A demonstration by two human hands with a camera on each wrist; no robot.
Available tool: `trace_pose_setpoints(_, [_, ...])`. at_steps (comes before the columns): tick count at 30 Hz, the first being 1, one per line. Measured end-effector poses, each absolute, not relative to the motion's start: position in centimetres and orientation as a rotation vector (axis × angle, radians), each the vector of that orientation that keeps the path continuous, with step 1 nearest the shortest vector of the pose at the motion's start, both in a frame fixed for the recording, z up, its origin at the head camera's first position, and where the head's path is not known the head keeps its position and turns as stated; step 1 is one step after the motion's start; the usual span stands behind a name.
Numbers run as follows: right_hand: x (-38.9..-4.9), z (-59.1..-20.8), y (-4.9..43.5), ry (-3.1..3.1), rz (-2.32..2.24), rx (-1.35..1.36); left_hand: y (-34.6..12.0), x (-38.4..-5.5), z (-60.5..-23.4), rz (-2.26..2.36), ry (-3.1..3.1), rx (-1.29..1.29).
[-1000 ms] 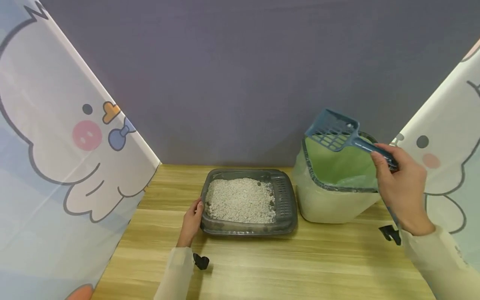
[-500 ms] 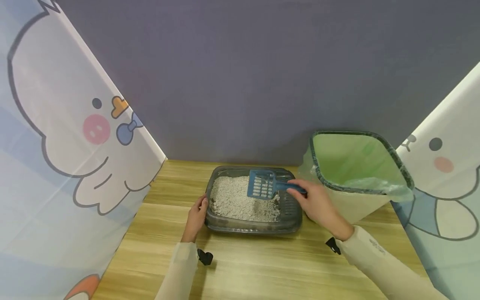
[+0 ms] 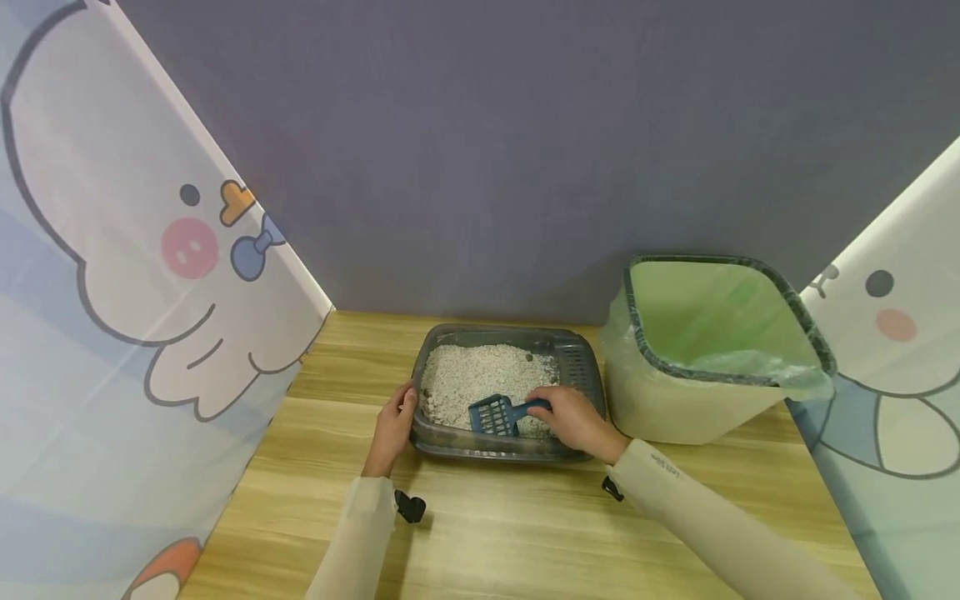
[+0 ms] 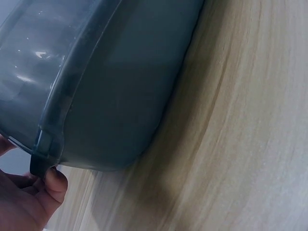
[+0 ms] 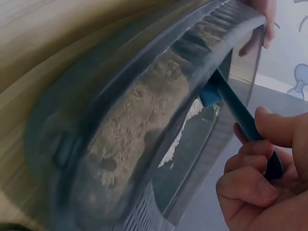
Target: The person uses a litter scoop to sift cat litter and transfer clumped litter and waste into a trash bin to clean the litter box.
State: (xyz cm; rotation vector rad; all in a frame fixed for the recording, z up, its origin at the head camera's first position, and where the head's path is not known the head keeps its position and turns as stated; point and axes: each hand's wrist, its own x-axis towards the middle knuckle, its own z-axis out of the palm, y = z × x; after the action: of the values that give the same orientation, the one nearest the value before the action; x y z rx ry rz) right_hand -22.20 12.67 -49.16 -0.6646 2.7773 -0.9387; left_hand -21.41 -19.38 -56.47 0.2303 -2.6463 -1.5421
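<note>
A dark translucent grey litter box point(image 3: 491, 450) sits on the table, filled with pale granular litter point(image 3: 472, 372) and a few darker clumps. My left hand point(image 3: 391, 430) grips its left rim; in the left wrist view that hand point(image 4: 26, 202) pinches the edge between thumb and fingers. My right hand point(image 3: 577, 419) holds a blue slotted litter scoop point(image 3: 492, 416) by its handle. The scoop's head rests against the litter near the front wall. In the right wrist view, curled fingers point(image 5: 248, 185) wrap the handle, and the box's side wall partly hides the scoop's head.
A whitish bin point(image 3: 667, 412) with a green interior and a clear liner folded over its dark rim stands just right of the box. The wood-grain table point(image 3: 510, 533) extends in front. A grey wall point(image 3: 465, 167) rises behind, with cartoon-printed panels on both sides.
My right hand has carried the litter scoop from over the bin leftward and down into the litter box. The left hand stays on the rim. The head view has shifted slightly.
</note>
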Motion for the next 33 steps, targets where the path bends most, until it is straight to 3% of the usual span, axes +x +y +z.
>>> trace_pose_setpoints(16, [-21.9,-47.5,7.3,2.712,-0.798,-0.737,-19.2,-21.7,-56.4,-1.532,-2.654,0.220])
trace_pose_setpoints(33, [-24.8,-52.3,6.1,2.545,-0.700,-0.822,-19.3,-21.7,-56.6,-1.543,-2.660,0.251])
